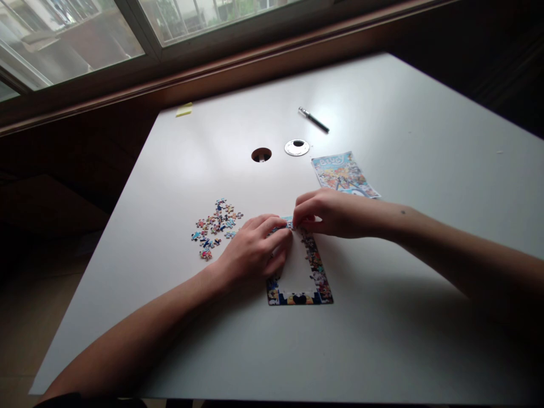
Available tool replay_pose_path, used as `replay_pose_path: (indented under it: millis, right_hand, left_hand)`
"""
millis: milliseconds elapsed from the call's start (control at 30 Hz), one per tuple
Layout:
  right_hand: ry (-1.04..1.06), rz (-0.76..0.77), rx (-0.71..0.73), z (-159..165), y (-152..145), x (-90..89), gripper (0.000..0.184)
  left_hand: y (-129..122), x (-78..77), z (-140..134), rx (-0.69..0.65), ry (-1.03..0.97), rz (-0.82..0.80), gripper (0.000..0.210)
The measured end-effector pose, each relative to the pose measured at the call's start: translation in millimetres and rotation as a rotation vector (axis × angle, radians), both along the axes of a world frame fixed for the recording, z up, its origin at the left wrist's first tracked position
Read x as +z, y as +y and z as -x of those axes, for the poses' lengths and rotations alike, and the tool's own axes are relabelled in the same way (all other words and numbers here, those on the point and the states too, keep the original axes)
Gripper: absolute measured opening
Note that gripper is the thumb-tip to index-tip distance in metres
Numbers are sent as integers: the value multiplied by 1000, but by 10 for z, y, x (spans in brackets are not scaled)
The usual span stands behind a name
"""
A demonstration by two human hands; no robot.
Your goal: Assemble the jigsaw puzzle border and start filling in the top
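A partly assembled jigsaw puzzle (pixel 315 258) lies on the white table, its border pieces joined around a bare middle. My left hand (pixel 260 245) rests over its left side and upper left corner, fingers stretched out and hiding that edge. At the top edge, near the upper right corner, the fingertips of my right hand (pixel 312 212) are pinched together against the border; whatever is between them is hidden. Left of my left hand, a loose pile of puzzle pieces (pixel 216 221) is spread on the table. A colourful picture sheet (pixel 340 170) lies just beyond my right hand, partly covered by it.
On the white table (pixel 170 351), a dark pen (pixel 314 120) lies toward the back. Nearby are a round cable hole (pixel 261 154) and a metal disc (pixel 296 148) with an opening. A yellow sticky note (pixel 184 110) marks the far left corner, below a window (pixel 204 22).
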State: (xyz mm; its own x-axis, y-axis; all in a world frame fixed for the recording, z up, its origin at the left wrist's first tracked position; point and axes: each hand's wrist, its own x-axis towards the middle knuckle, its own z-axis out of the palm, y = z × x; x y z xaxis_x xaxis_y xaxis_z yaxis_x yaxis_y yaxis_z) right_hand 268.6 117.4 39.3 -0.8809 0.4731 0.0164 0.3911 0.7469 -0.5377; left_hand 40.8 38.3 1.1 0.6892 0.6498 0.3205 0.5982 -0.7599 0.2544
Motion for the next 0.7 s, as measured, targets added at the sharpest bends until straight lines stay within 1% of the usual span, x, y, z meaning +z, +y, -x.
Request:
replay_pose_path:
  millis: [200, 567, 633, 700]
  right_hand:
    - [-15, -11, 10, -7, -1, 1, 15]
    - [-46, -39, 7, -25, 11, 7, 18]
    - [-31, -53, 1, -27, 22, 17, 17]
    - [13, -90, -35, -34, 37, 24, 16]
  left_hand:
    - [-1, 12, -3, 2, 7, 9, 28]
    - [-10, 11, 3, 8, 15, 2, 28]
    - [-9, 8, 8, 5, 20, 0, 29]
    - [-6, 7, 9, 0, 23, 0, 29]
